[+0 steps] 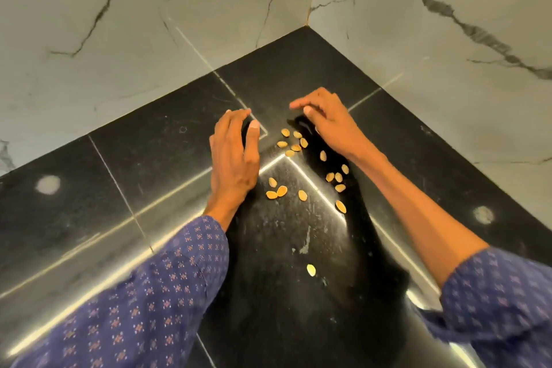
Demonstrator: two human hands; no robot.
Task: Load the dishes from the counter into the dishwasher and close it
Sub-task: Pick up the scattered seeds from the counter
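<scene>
Both hands, left hand (234, 155) and right hand (328, 122), hover loosely curled and empty, flanking the scattered shells (294, 143) lying between them on the counter (104, 176).

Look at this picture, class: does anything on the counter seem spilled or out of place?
Yes. Small tan seeds or shells lie scattered loose on the black counter between the left hand and right hand, one stray nearer the camera. A pale smear also marks the surface.

The black stone desk (125, 176) is lying in a marble-walled corner, glossy and scratched, carrying scattered orange-yellow seeds (294, 146) across its middle.
</scene>
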